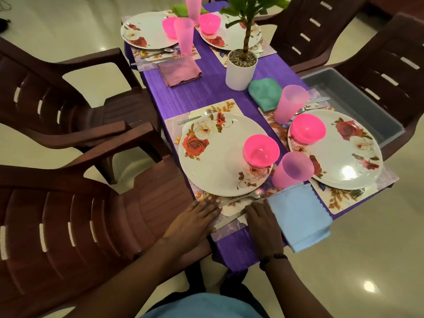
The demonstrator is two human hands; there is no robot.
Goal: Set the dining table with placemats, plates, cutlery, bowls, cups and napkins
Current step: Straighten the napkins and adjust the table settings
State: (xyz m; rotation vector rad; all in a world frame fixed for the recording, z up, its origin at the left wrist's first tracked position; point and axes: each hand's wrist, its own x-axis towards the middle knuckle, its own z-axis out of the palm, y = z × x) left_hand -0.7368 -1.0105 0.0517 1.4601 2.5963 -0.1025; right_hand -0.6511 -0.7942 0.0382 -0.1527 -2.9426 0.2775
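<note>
My left hand [195, 216] lies flat on the near edge of the floral placemat [176, 125], fingers straight. My right hand [261, 216] rests with fingers extended beside a knife [229, 218], at the left edge of a light blue napkin [300, 214]. On this placemat sit a rose-patterned plate [213, 161] with a pink bowl [261, 153] on it, a fork [197, 117] at its far side and a spoon [243, 198] near my hands. A pink cup [293, 169] stands to the right. Three more settings with plates, bowls, cups and napkins fill the purple table [206, 90].
A potted plant in a white pot [239, 68] stands mid-table. Brown plastic chairs [68, 226] stand close along both sides. A grey tub [353, 104] rests on the right chair. A teal napkin [265, 92] and a pink napkin [180, 70] lie near the middle.
</note>
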